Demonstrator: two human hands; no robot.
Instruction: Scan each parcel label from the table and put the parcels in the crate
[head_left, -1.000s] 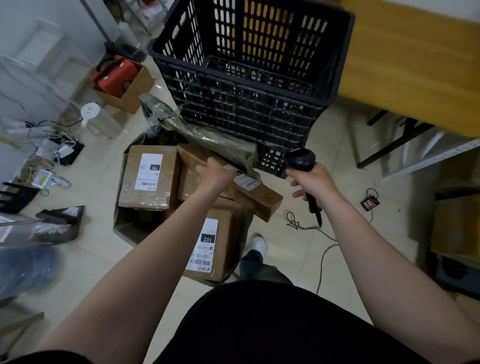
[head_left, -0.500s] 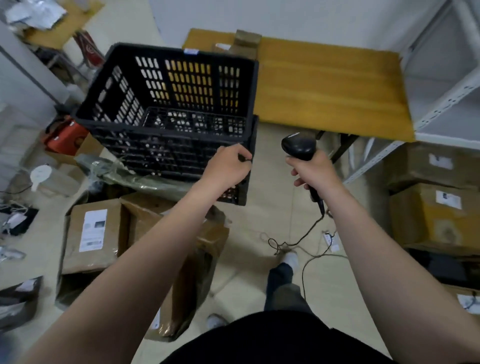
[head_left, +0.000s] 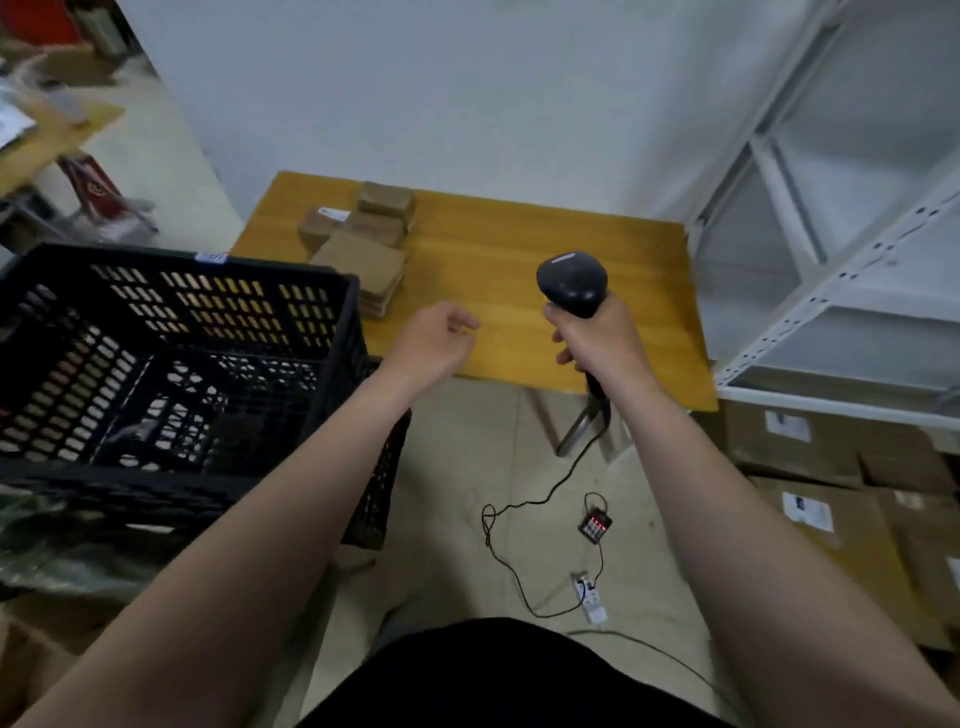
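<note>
A black slatted crate (head_left: 171, 374) stands at the left with nothing visible inside. Behind it on the yellow wooden table (head_left: 519, 270) lie several small brown parcels (head_left: 363, 244) in a cluster at the table's left end; one shows a white label. My left hand (head_left: 431, 338) hovers over the table's front edge, right of the crate, fingers loosely curled and holding nothing. My right hand (head_left: 592, 338) grips the handle of a black barcode scanner (head_left: 571, 283), its head upright above the table. The scanner's cable (head_left: 519, 519) trails down to the floor.
A white metal shelf rack (head_left: 841, 260) stands right of the table. Cardboard boxes (head_left: 831, 483) with labels are stacked on the floor at the right. A small device with red lights (head_left: 595, 526) lies on the floor. A green plastic bag (head_left: 52, 551) sits below the crate.
My view has swung up from the floor boxes to the table. My left hand let go of the crate's rim and moved right over the table edge. The scanner stays in my right hand.
</note>
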